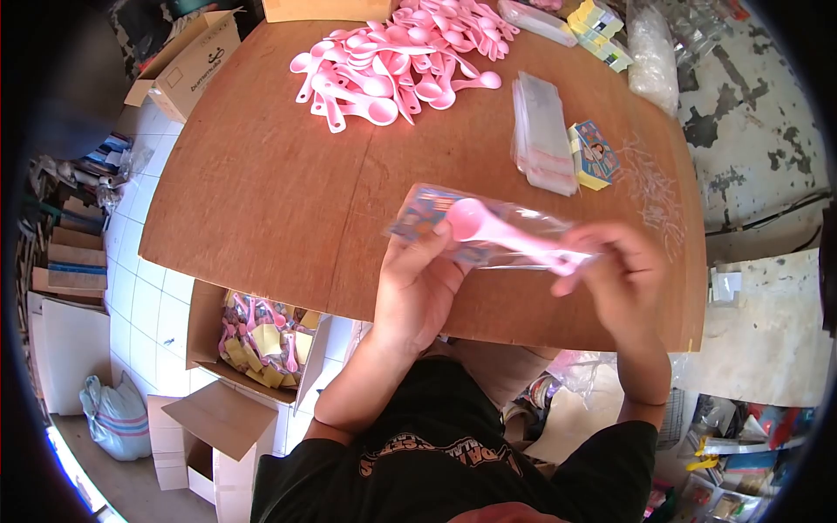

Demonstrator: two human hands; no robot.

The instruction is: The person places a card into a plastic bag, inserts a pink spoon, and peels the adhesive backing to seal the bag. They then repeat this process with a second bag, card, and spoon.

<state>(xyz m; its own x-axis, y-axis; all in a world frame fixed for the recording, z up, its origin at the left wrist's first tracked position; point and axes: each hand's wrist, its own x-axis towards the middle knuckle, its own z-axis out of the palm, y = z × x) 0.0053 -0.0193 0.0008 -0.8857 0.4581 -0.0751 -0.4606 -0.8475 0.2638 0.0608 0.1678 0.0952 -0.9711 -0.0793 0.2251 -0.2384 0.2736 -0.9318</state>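
Observation:
Over the front part of the table I hold a pink measuring spoon (506, 233) lying along a clear plastic bag (529, 215) with a colourful printed card (427, 209) at its left end. My left hand (417, 283) is closed on the card end of the bag, thumb on top beside the spoon's bowl. My right hand (617, 266), slightly blurred, pinches the other end of the bag near the tip of the handle. Beyond, a stack of flat clear bags (542, 131) lies beside a small pile of printed cards (596, 155).
A heap of pink spoons (392, 65) covers the table's (253, 174) far side. Thin clear strips (649, 187) lie scattered at the right. Below the left edge, a carton (205, 336) holds packed spoons. A rolled plastic bundle (652, 65) stands at the far right.

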